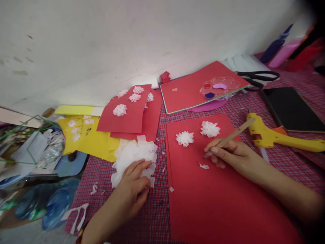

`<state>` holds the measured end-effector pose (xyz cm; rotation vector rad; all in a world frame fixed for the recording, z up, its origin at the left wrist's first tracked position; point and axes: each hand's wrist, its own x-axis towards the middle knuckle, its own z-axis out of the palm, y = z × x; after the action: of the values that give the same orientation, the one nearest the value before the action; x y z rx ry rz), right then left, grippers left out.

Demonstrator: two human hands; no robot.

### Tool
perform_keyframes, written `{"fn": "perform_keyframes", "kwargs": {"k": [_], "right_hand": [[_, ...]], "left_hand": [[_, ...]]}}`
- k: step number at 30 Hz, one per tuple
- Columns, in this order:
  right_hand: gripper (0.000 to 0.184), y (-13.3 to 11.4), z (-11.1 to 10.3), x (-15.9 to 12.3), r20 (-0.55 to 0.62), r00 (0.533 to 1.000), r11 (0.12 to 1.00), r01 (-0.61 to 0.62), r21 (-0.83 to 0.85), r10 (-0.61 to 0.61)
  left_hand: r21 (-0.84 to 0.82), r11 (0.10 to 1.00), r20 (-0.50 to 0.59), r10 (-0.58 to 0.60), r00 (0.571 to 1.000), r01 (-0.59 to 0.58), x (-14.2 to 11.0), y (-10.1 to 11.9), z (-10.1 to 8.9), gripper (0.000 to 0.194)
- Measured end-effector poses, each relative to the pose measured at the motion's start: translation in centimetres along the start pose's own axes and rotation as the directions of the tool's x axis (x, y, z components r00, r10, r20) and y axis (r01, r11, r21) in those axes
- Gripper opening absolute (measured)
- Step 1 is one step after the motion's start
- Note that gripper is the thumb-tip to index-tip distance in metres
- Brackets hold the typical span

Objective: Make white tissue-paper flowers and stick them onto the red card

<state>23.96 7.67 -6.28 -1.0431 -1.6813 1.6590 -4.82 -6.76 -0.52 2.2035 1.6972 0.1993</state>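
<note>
My right hand point(228, 152) pinches a slim wooden stick point(237, 131), likely a brush or pencil, its lower tip pointing down at a red paper sheet point(215, 203). Two white paper flowers, one on the left point(185, 139) and one on the right point(210, 129), sit near the top of that sheet. A small white paper scrap point(203, 166) lies just below the stick's tip. My left hand point(134, 183) rests with fingers stretched over a pile of white paper pieces point(132, 152) and holds nothing that I can see.
Behind lie red cards with white flowers point(109, 120) and yellow paper point(86, 142). A red pad point(182, 91) bears a paint palette point(206, 88). Black-handled scissors point(261, 76), a yellow glue gun point(286, 139) and a dark phone-like slab point(291, 108) are at right. Plastic bottles point(58, 203) stand lower left.
</note>
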Motion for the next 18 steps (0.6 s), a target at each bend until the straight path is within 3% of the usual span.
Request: {"fn": "perform_keyframes", "kwargs": {"k": [4, 7, 9, 11, 13, 18], "right_hand": [[0.025, -0.3, 0.1, 0.1, -0.023, 1.0, 1.0, -0.008, 0.028, 0.009], [0.025, -0.8, 0.1, 0.1, -0.05, 0.998, 1.0, 0.025, 0.017, -0.024], [0.025, -1.3, 0.1, 0.0, -0.064, 0.996, 0.998, 0.065, 0.013, -0.064], [0.022, -1.7, 0.0, -0.2, -0.086, 0.992, 0.994, 0.098, 0.041, -0.095], [0.02, -2.1, 0.1, -0.5, -0.112, 0.986, 0.987, 0.131, 0.09, -0.12], [0.019, -2.6, 0.8, -1.4, -0.121, 0.977, 0.964, 0.198, 0.18, -0.178]], "left_hand": [[-0.353, 0.929, -0.061, -0.139, 0.988, 0.109, 1.9, 0.7, -1.8, 0.014], [-0.684, 0.712, -0.156, -0.354, 0.922, 0.158, 3.9, 1.4, -2.6, 0.01], [-0.834, 0.533, -0.128, -0.44, 0.889, 0.144, 5.5, 1.9, -2.3, 0.008], [-0.908, 0.386, -0.04, -0.465, 0.884, 0.162, 7.1, 2.7, -1.5, 0.007], [-0.932, 0.308, 0.034, -0.449, 0.893, 0.191, 8.6, 3.6, -0.6, 0.014], [-0.935, 0.29, 0.085, -0.374, 0.923, 0.204, 10.8, 5.3, 1.0, 0.023]]}}
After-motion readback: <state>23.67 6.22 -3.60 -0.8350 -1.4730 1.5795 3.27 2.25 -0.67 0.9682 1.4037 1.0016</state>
